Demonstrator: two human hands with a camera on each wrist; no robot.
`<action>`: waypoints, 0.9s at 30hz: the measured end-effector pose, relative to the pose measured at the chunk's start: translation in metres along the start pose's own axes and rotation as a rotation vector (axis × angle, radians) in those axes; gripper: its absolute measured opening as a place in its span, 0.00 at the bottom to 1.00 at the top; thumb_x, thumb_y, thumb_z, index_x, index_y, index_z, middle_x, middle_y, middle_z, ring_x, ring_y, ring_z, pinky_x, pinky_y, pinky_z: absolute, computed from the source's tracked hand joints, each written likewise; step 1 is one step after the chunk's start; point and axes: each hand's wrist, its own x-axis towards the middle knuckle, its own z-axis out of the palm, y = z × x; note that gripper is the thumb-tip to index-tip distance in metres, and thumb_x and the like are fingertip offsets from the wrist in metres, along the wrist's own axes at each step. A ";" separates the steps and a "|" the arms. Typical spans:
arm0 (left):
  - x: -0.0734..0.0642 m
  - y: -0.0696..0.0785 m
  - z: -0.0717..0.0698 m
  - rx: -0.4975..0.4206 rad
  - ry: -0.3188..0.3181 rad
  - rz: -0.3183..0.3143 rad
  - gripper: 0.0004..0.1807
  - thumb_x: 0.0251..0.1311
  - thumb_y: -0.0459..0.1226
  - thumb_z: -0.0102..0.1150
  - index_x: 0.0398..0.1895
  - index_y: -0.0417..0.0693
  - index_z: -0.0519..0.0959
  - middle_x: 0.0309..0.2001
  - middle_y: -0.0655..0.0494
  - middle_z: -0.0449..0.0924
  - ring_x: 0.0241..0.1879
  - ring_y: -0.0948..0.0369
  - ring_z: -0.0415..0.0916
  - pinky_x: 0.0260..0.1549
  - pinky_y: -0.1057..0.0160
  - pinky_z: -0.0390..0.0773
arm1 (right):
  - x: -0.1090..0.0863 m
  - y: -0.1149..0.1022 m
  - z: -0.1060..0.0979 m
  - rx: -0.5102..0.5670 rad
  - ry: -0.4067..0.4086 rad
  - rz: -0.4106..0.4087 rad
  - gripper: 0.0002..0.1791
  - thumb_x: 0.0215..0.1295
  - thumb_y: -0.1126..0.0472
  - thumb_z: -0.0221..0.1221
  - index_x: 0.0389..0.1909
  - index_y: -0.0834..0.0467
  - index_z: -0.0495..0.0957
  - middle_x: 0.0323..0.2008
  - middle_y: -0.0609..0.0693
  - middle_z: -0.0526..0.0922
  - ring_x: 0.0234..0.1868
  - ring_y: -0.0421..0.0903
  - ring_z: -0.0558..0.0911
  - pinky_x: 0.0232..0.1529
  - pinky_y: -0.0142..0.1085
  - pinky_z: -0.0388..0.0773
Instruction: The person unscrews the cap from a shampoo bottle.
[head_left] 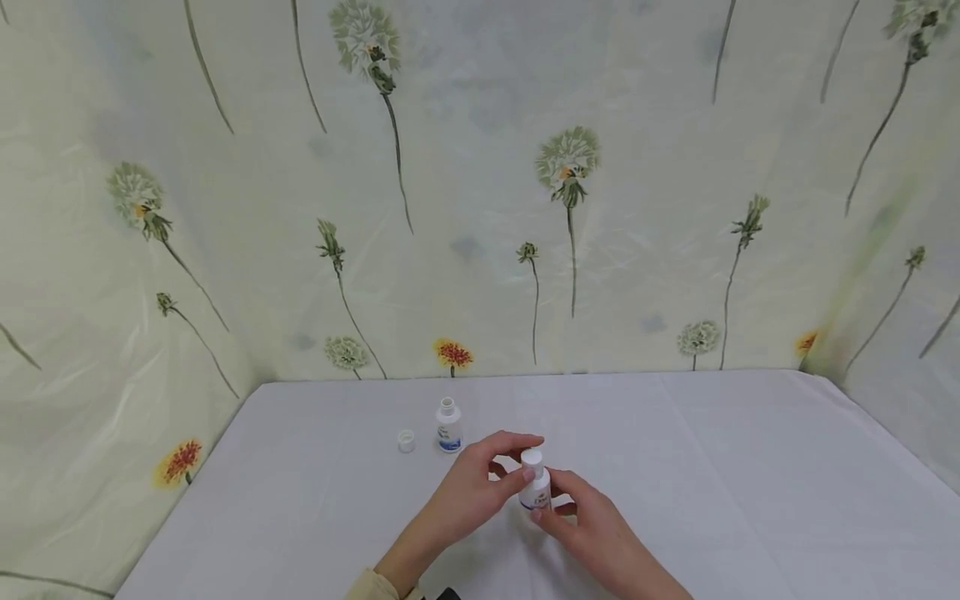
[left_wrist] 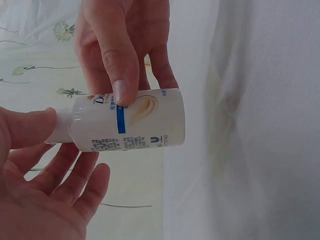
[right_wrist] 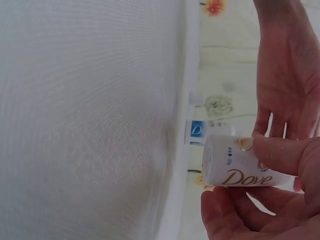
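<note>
Both hands are at one small white Dove bottle (head_left: 536, 493), held upright over the cloth. My left hand (head_left: 487, 475) pinches its white cap (head_left: 532, 457) between thumb and fingers. Lower down, the right hand (head_left: 592, 521) grips the body, thumb on the near side. In the left wrist view the bottle (left_wrist: 150, 122) shows a blue stripe and small print, with the cap partly covered by the left thumb. The right wrist view shows the Dove lettering on the bottle (right_wrist: 235, 162) and its base apart from the table.
Behind and left of the hands, a second white bottle (head_left: 449, 429) stands uncapped, with a blue patch on its label. A loose white cap (head_left: 406, 441) lies to its left. White cloth covers the table (head_left: 315, 500); a curtain (head_left: 465, 167) with dandelion print hangs around it.
</note>
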 end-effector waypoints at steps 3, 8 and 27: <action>0.000 -0.001 0.000 0.003 -0.021 0.028 0.17 0.67 0.37 0.60 0.58 0.55 0.80 0.49 0.65 0.79 0.47 0.65 0.73 0.46 0.63 0.75 | -0.001 0.001 0.001 0.012 -0.001 -0.010 0.22 0.64 0.57 0.65 0.58 0.51 0.74 0.48 0.44 0.79 0.52 0.45 0.77 0.53 0.39 0.77; 0.002 -0.005 0.000 -0.038 -0.066 0.084 0.15 0.67 0.37 0.60 0.56 0.53 0.80 0.50 0.63 0.81 0.49 0.66 0.76 0.49 0.62 0.76 | 0.001 0.005 0.001 0.066 -0.032 -0.031 0.22 0.66 0.59 0.63 0.59 0.53 0.71 0.55 0.49 0.78 0.60 0.52 0.74 0.56 0.40 0.75; 0.001 -0.001 -0.005 -0.152 0.070 -0.106 0.11 0.54 0.41 0.72 0.42 0.55 0.85 0.35 0.61 0.87 0.41 0.64 0.84 0.39 0.61 0.78 | 0.001 0.002 0.004 0.005 -0.061 -0.079 0.25 0.69 0.59 0.60 0.65 0.52 0.67 0.51 0.49 0.79 0.52 0.48 0.79 0.46 0.32 0.79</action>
